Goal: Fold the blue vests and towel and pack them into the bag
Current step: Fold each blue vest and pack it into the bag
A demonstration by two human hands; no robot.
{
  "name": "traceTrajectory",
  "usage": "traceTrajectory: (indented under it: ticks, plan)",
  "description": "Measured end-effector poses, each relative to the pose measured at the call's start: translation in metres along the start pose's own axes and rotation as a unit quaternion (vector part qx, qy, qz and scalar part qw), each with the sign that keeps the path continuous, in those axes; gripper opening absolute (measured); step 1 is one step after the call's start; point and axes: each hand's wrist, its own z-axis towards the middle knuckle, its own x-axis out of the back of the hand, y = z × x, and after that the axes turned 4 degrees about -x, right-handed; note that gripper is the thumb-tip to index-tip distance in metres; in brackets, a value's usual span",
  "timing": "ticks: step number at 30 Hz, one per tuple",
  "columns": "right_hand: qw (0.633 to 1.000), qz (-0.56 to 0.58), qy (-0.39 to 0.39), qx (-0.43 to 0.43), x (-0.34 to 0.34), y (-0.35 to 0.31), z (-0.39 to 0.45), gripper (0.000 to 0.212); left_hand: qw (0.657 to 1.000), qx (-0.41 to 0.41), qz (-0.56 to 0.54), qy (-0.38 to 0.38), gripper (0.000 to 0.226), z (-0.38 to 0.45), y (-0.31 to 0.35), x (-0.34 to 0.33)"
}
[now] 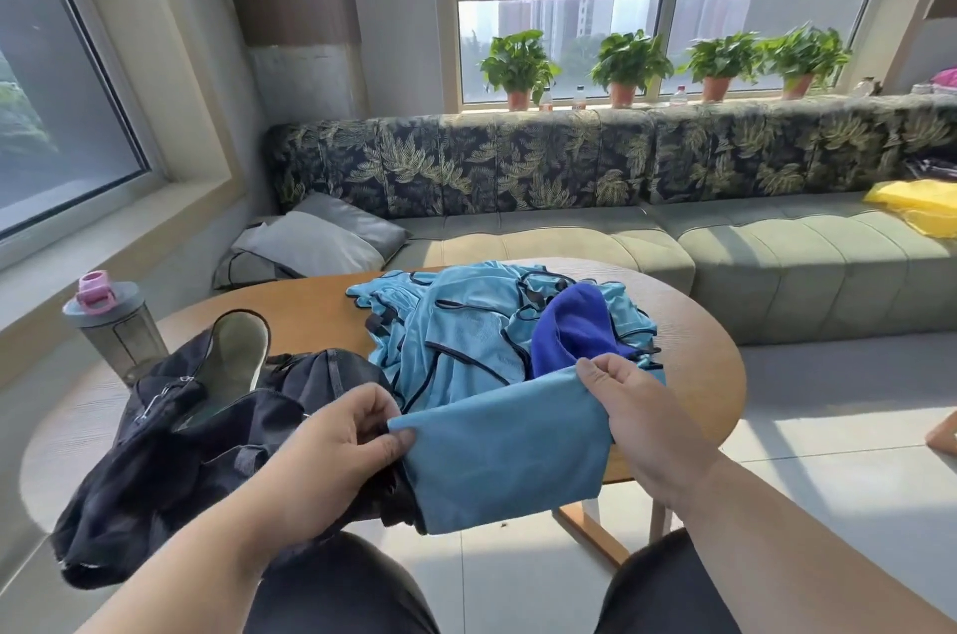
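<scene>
Both hands pinch the top corners of the towel [505, 457]: left hand [331, 447] at one corner, right hand [634, 413] at the other, holding it hanging over the table's [694, 374] near edge. Behind the towel, the vests [466, 322] lie heaped on the table. Left of the towel, the bag [197, 426] slumps open; what is inside cannot be told.

Oval wooden table [310, 307] bears black bag [207, 426], blue vests [466, 322], bottle [116, 328]
</scene>
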Motion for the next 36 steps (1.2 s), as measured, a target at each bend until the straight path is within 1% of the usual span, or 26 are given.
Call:
traceTrajectory:
  ticks: [3, 4, 7, 9, 13, 14, 16, 19, 21, 24, 27, 32, 36]
  plan:
    - [0.998, 0.068, 0.002, 0.017, 0.001, -0.034, 0.014, 0.028, 0.998, -0.046, 0.032, 0.02, 0.03, 0.032, 0.029, 0.021]
    - [0.997, 0.074, 0.008, 0.03, 0.001, -0.047, 0.022, 0.028, 0.997, -0.054, 0.048, 0.029, 0.03, 0.046, 0.039, 0.029]
    - [0.993, 0.084, 0.022, 0.076, 0.003, -0.084, 0.047, 0.028, 0.989, -0.084, 0.109, 0.054, 0.021, 0.087, 0.074, 0.05]
    - [0.989, 0.085, 0.038, 0.112, 0.006, -0.112, 0.059, 0.028, 0.975, -0.124, 0.157, 0.094, 0.018, 0.107, 0.103, 0.059]
    - [0.977, 0.094, 0.06, 0.181, 0.015, -0.158, 0.07, 0.026, 0.931, -0.211, 0.23, 0.189, 0.018, 0.113, 0.15, 0.067]
    - [0.975, 0.1, 0.059, 0.189, 0.017, -0.163, 0.068, 0.025, 0.923, -0.226, 0.237, 0.202, 0.018, 0.109, 0.153, 0.066]
    - [0.972, 0.115, 0.047, 0.197, 0.021, -0.157, 0.062, 0.025, 0.917, -0.239, 0.246, 0.205, 0.018, 0.097, 0.15, 0.062]
    - [0.98, 0.101, 0.025, 0.171, 0.022, -0.116, 0.046, 0.024, 0.927, -0.218, 0.246, 0.181, 0.016, 0.071, 0.113, 0.048]
    - [0.989, 0.093, -0.002, 0.113, 0.021, -0.072, 0.034, 0.022, 0.934, -0.183, 0.267, 0.149, 0.016, 0.05, 0.074, 0.034]
    - [0.997, 0.066, -0.025, 0.008, 0.017, -0.007, 0.021, 0.023, 0.933, -0.106, 0.336, 0.077, 0.017, 0.021, 0.018, 0.01]
    - [0.998, 0.001, -0.025, -0.064, 0.015, 0.032, 0.012, 0.027, 0.941, -0.052, 0.333, 0.025, 0.018, 0.004, -0.011, -0.009]
    - [0.997, -0.002, -0.013, -0.073, 0.013, 0.046, 0.005, 0.029, 0.961, -0.002, 0.277, -0.021, 0.014, 0.003, -0.012, -0.013]
    - [0.998, -0.011, 0.006, -0.067, 0.014, 0.042, 0.005, 0.031, 0.969, 0.009, 0.244, -0.019, 0.011, 0.013, -0.009, -0.014]
